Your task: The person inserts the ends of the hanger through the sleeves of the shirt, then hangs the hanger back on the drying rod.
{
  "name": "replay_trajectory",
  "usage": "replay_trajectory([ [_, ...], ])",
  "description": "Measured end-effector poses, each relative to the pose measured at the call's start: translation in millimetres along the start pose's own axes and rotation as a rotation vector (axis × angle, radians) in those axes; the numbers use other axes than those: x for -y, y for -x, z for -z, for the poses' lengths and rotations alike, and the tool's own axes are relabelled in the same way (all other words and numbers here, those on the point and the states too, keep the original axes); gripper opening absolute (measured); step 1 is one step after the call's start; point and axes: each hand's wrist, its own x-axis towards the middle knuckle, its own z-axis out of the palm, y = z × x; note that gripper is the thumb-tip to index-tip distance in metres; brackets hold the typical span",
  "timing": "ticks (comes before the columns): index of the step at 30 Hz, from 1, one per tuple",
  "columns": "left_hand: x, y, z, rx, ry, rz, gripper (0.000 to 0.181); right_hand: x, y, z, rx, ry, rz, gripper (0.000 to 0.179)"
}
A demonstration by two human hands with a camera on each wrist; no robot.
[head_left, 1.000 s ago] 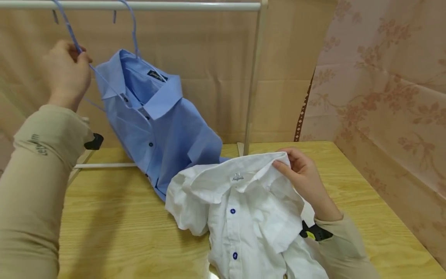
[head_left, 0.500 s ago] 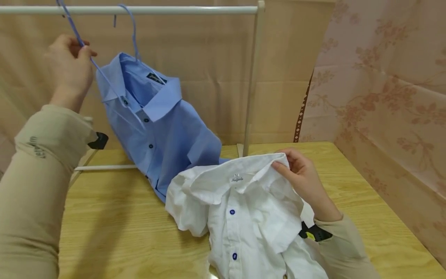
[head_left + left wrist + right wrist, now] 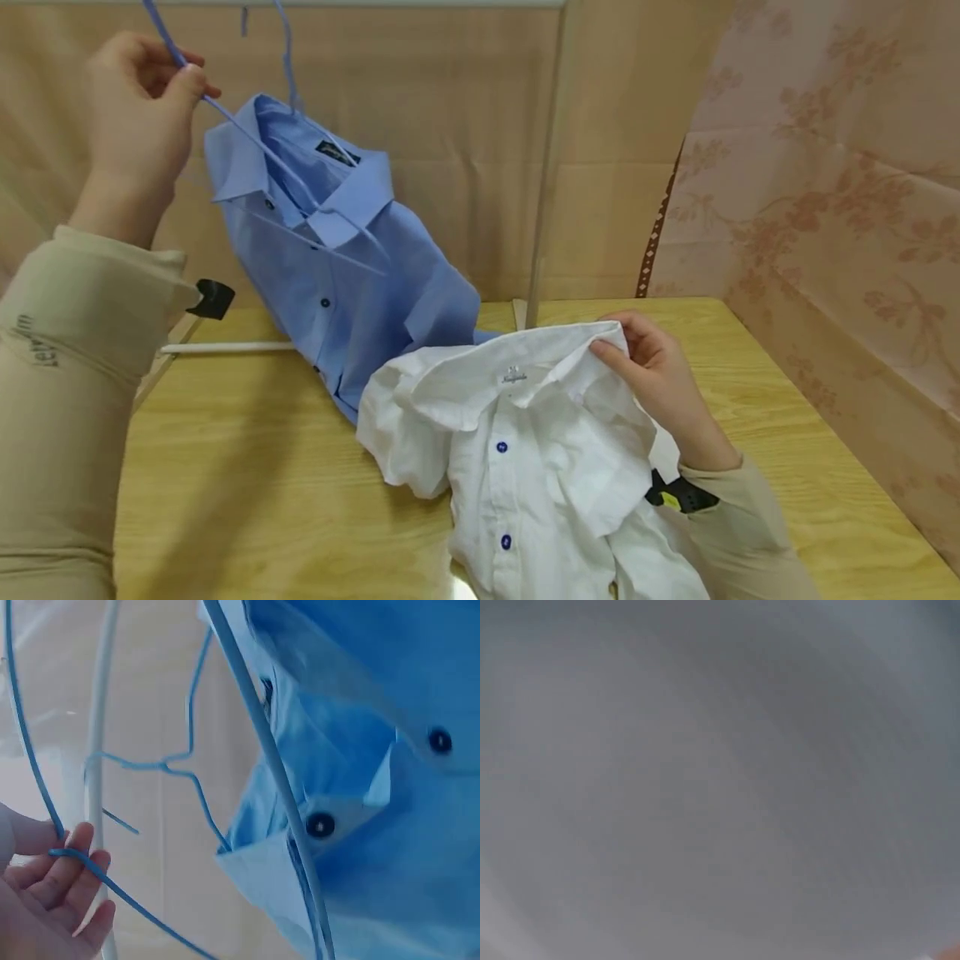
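Observation:
My left hand (image 3: 142, 125) is raised at the upper left and pinches a bare blue wire hanger (image 3: 232, 121) at the neck below its hook. The hanger's lower wires cross in front of a light blue shirt (image 3: 360, 275), which hangs on a second blue hanger (image 3: 288, 67). In the left wrist view, thumb and fingers (image 3: 79, 881) close on the wire. Down at the right, my right hand (image 3: 667, 383) pinches the collar corner of a white shirt (image 3: 540, 458) with dark blue buttons. Blurred pale cloth (image 3: 705, 787) fills the right wrist view.
A white rail (image 3: 420, 2) runs along the top edge, with an upright post (image 3: 547, 167) at its right. A wooden table (image 3: 247, 467) lies below. Behind hangs a beige curtain (image 3: 450, 100), with a floral cloth (image 3: 840, 208) at the right.
My left hand has lifted the bare hanger and shifted it right; its hook tip no longer shows below the rail. The head view has tipped down slightly. My right hand keeps its hold.

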Motion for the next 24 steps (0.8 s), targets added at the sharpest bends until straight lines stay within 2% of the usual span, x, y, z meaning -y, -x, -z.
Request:
replay_trajectory([
  [1,0.7,3.9,0.5,0.018,0.058,-0.026,0.01,0,0.1,0,-0.001,0.001,0.0,0.014],
  [5,7.3,20.1,3.1,0.107,0.38,-0.13,0.006,0,0.7,0,-0.003,-0.021,0.005,0.014],
  [6,9.7,25.0,3.1,0.124,0.429,-0.172,0.006,-1,0.9,0,-0.003,-0.029,0.006,0.014],
  [8,13.1,35.1,2.8,0.139,0.482,-0.239,0.007,-2,1.6,-1,-0.001,-0.041,0.008,0.014],
  [10,14.9,46.3,1.9,0.136,0.45,-0.291,0.008,-3,2.6,-2,0.001,-0.051,0.009,0.014],
  [12,14.8,56.9,-0.1,0.124,0.445,-0.281,0.009,-3,3.7,-2,0.005,-0.041,0.008,0.014],
  [15,12.2,71.1,-2.7,0.134,0.493,-0.193,0.007,-4,4.4,-3,0.01,-0.043,0.008,0.014],
  [17,9.5,79.8,-5.6,0.147,0.558,-0.122,0.008,-3,3.8,-3,0.013,-0.042,0.014,0.014],
  [21,4.4,96.1,-14.2,0.194,0.625,-0.088,0.003,-4,2.1,-3,0.007,-0.049,0.011,0.013],
  [24,1.9,107.2,-20.5,0.239,0.685,-0.068,0.009,-4,1.9,-3,0.004,-0.054,-0.009,0.014],
])
